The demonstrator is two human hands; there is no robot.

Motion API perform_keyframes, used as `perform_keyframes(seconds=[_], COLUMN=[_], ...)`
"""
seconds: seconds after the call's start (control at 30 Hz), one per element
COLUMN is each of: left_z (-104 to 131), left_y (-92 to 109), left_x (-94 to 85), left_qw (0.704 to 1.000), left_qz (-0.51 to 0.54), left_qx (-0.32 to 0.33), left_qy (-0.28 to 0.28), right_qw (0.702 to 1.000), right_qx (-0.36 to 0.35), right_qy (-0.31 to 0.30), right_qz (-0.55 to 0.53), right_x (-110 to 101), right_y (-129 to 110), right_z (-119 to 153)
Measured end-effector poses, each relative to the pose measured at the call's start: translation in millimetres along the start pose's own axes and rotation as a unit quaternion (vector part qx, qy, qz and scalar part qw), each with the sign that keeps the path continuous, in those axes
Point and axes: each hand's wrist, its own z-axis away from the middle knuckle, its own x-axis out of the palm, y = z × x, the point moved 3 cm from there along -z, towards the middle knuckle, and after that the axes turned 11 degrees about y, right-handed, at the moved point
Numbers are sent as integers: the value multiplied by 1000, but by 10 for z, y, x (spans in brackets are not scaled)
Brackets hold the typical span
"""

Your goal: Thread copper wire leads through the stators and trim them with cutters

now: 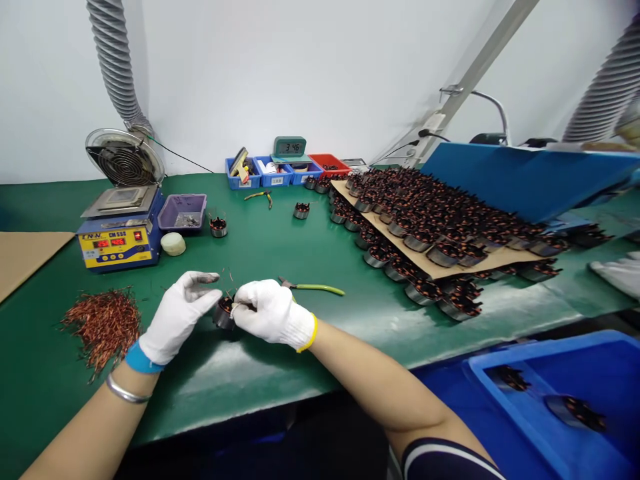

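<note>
A wire-wound motor stator stands between my hands on the green bench, thin copper wires sticking up from its top. At its right side my right hand, in a white glove, has its fingers closed on it; the fingertips are partly hidden. My left hand, also gloved, is just left of the stator with thumb and fingers apart and nothing in them. Beyond my right hand lie pliers with green handles. A pile of copper wire offcuts spreads to the left of my left hand.
Many stators fill the right side, partly layered on cardboard. A blue soldering pot, purple tray and single stators sit behind. A blue bin stands lower right. Another person's gloved hand shows far right.
</note>
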Motion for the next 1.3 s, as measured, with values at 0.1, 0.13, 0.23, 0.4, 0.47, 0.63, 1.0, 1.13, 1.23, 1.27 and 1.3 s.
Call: perform_keyframes(seconds=[0.1,0.13,0.23,0.4,0.47,0.63,1.0,1.13,1.23,1.27,1.3], left_z=[-13,-14,-29,-105,-119,-91,-296,-121,1,16,21], left_y=[-70,-92,-121,-140,-170,-218,-213,-152,-165,-178,-189], left_x=[33,51,71,23,41,105,-195,-41,86,107,119], left_qw=[994,991,978,931,925,930,963,935,891,881,875], left_qz=[-105,-125,-185,-333,-353,-351,-268,-344,-438,-456,-466], left_qx=[-17,-23,14,124,119,103,33,81,118,123,129], left_qy=[-6,-30,-92,-80,-81,-50,13,-4,-19,-20,-23], right_qw=[981,969,935,909,909,922,979,983,982,982,981], right_qx=[-105,-140,-228,-258,-224,-197,165,170,171,174,182], right_qy=[-6,-15,-56,-71,-71,-100,63,-70,-73,-65,-56], right_qz=[163,204,266,321,345,318,-101,24,37,35,38], right_x=[79,117,232,337,369,474,-44,84,201,229,247], right_y=[-29,-35,-50,-124,-175,-303,577,511,365,339,333], right_z=[6,13,53,128,158,278,-266,-249,-179,-168,-165])
